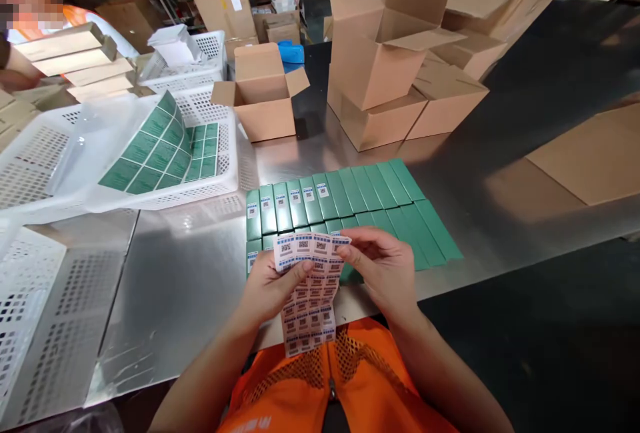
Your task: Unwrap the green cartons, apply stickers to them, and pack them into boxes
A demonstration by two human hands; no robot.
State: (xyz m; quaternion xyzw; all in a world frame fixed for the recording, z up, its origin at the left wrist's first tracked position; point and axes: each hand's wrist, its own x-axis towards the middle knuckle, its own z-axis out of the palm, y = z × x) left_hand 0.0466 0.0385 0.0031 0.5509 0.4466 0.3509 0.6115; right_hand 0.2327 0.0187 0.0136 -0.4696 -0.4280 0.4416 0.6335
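Observation:
A sheet of QR-code stickers hangs in front of me, creased and bent downward. My left hand pinches its left side, thumb on top. At the top right corner, the thumb and finger of my right hand are closed on the sheet's edge sticker. Just beyond lie two rows of narrow green boxes packed side by side on the metal table. Several boxes at the left of the far row carry a white QR sticker. My hands and the sheet hide part of the near row.
White plastic baskets stand at the left, one with green label sheets. An open small carton and stacked cartons stand at the back of the metal table. Another carton is at right. A person is at the far left.

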